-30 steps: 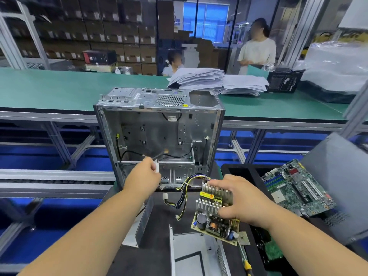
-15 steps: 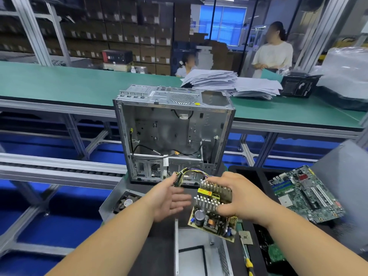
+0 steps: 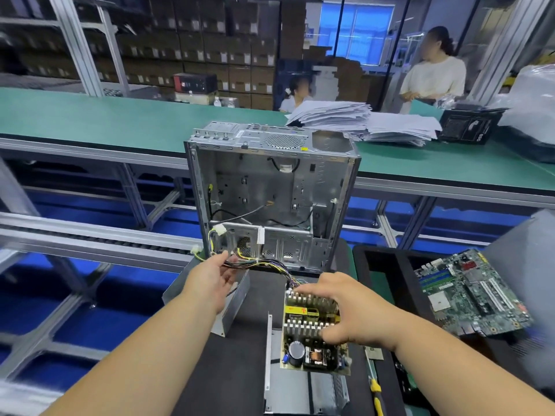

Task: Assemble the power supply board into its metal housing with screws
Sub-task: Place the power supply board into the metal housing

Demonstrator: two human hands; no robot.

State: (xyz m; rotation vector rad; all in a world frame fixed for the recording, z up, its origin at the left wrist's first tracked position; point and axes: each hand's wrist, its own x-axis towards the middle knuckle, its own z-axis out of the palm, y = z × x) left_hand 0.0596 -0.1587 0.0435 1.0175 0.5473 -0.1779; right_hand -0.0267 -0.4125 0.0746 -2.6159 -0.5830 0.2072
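Finned, yellow-labelled power supply board over flat grey metal housing

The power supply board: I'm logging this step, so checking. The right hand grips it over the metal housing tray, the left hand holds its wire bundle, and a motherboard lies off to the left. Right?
One detail is wrong: in the head view the motherboard lies off to the right. The right hand does grip the power supply board over the metal housing tray, and the left hand holds the wire bundle.

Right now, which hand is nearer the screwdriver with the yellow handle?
Right. The right hand grips the circuit board just above the screwdriver; the left hand holds the wires, farther away on the left.
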